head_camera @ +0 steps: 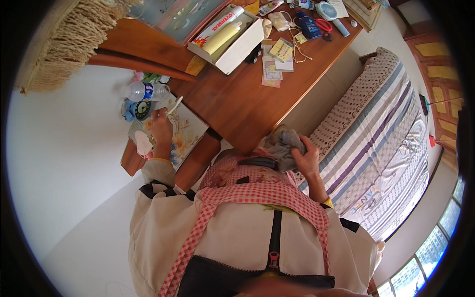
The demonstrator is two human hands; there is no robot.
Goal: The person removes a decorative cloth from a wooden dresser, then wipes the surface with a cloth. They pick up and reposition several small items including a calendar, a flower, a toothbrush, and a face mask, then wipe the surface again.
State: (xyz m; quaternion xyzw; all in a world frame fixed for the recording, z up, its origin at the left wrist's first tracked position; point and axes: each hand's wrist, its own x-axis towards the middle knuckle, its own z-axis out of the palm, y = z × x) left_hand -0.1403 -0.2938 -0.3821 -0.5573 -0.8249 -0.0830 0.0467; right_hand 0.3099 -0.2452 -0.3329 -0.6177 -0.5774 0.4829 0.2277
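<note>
My left hand (162, 128) is over the small side table with the flowered top (187, 128), its fingers at a thin white curved object (174, 106); whether they grip it is hard to tell. Close by are a blue alarm clock (143, 109), a clear plastic bottle (150, 91) lying behind it, and a pale pink oval object (143, 143). My right hand (307, 156) holds a crumpled grey cloth (287, 146) in front of my checked apron, near the corner of the wooden desk.
On the wooden desk (237, 104) are a white open box (237, 55) with tubes, cards (272, 72), a blue bottle (308, 25), red-handled scissors (324, 25) and a handheld fan (327, 12). A bed with a striped cover (371, 148) stands at the right, and a white wall (66, 141) at the left.
</note>
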